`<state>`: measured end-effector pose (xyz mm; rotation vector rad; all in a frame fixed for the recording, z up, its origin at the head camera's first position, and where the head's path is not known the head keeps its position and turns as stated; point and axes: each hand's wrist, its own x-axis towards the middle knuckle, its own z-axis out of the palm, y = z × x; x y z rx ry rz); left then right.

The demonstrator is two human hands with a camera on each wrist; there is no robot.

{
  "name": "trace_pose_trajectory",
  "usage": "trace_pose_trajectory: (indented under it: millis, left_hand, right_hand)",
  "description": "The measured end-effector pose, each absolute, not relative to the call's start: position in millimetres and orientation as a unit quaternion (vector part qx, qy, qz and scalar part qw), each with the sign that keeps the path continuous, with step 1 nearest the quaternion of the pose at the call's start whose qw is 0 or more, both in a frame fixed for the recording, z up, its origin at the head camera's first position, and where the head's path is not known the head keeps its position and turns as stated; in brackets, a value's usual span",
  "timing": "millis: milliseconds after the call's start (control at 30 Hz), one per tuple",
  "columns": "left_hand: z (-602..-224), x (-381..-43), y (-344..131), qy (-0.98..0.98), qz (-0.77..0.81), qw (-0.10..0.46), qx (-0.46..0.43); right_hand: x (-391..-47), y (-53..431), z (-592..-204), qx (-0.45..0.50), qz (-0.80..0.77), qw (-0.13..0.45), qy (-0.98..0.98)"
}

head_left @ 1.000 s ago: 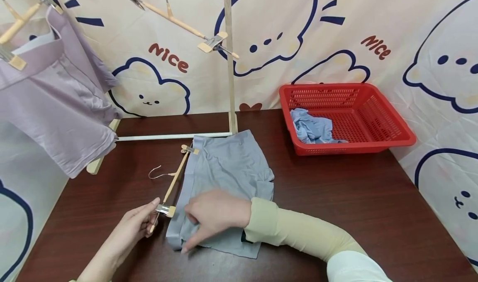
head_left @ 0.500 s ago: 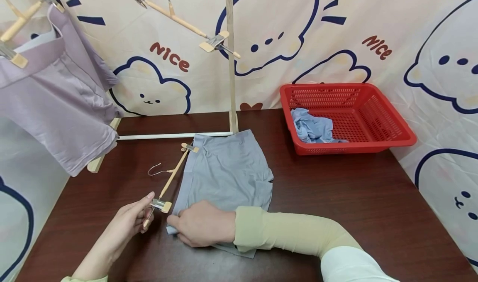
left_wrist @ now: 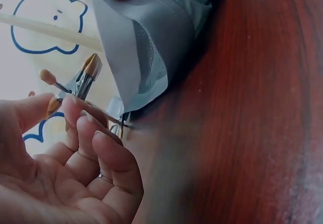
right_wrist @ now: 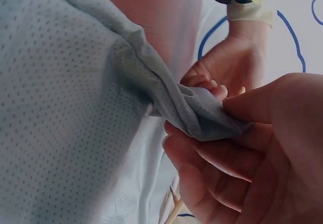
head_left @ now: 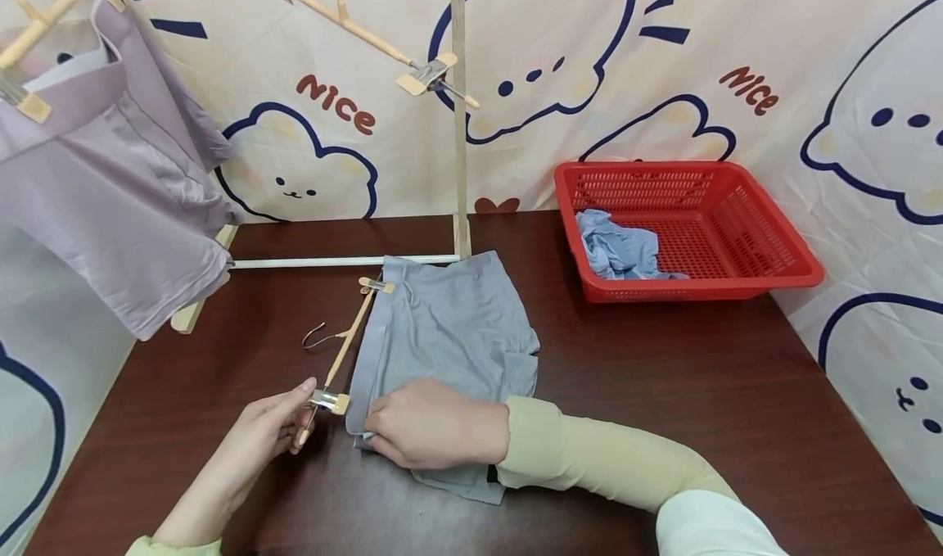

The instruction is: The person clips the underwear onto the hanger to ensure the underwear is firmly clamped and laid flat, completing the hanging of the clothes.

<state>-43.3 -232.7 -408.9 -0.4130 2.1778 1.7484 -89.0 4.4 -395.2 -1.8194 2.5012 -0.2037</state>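
Note:
Grey boxer shorts (head_left: 457, 327) lie on the table, waistband toward the left. A clip hanger (head_left: 352, 332) lies along that waistband, its far clip (head_left: 376, 286) over the band's far corner. My left hand (head_left: 268, 429) pinches the near clip (left_wrist: 85, 77) between thumb and fingers, just left of the waistband. With thumb and fingers, my right hand (head_left: 435, 425) pinches the near end of the waistband (right_wrist: 212, 115), which is raised and folded there. In the left wrist view the band gapes beside the clip.
A red basket (head_left: 796, 273) with a crumpled light-blue garment (head_left: 619, 249) stands at the back right. Lilac shorts (head_left: 125, 179) hang at the left. Another clip hanger (head_left: 368, 38) hangs beside the rack's post (head_left: 460, 130), and the rack's white bar (head_left: 309, 262) crosses the table's back.
My right hand, earlier with its thumb extended over the shorts, now grips the waistband's near end and has drawn it slightly away from me. My left hand shifted left, then back right with the clip.

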Motion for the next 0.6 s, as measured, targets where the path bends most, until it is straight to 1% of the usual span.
trace_pose_trajectory:
  millis: [267,600]
  left_hand:
    - [-408,-45,-232,0.760,0.619,0.149,-0.130]
    - [-407,-44,-230,0.760,0.625,0.135,-0.115]
  right_hand:
    - [-97,13,-396,-0.537,-0.153,0.051,0.828]
    - [-102,14,-402,-0.490,-0.182,0.074,0.849]
